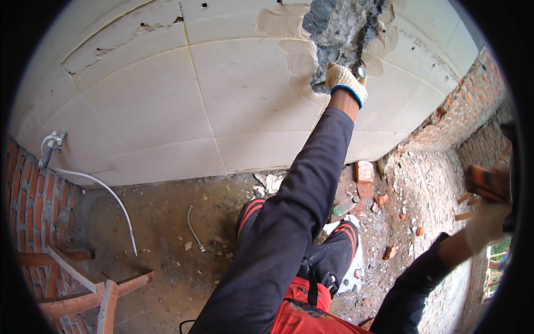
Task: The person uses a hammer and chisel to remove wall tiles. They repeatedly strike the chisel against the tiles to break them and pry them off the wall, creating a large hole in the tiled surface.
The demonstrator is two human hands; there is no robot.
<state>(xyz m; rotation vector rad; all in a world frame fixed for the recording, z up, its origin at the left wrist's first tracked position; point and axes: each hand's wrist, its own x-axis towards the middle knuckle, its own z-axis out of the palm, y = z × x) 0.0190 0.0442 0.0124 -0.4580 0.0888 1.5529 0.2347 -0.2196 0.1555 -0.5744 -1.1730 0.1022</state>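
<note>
In a knitted white glove with a blue cuff, my left hand [346,83] is closed around a metal chisel [360,72]. A shiny round end shows to the right of the fist and a dark end to the left, by the edge of a rough grey gap [345,33] in the tiled wall. Smears of cream-coloured coating line both sides of this gap. Far out at the right rim, my gloved right hand [489,225] is raised, apart from the wall. It grips a blurred orange-and-black tool [484,181], whose working end I cannot make out.
Broken bricks [364,172], a green-tinged plastic bottle [345,206] and rubble lie by my feet. A white hose [114,195] hangs from a wall tap [53,147] at left. Wooden pieces [108,300] stand lower left. Another short hose [194,228] lies on the wet floor.
</note>
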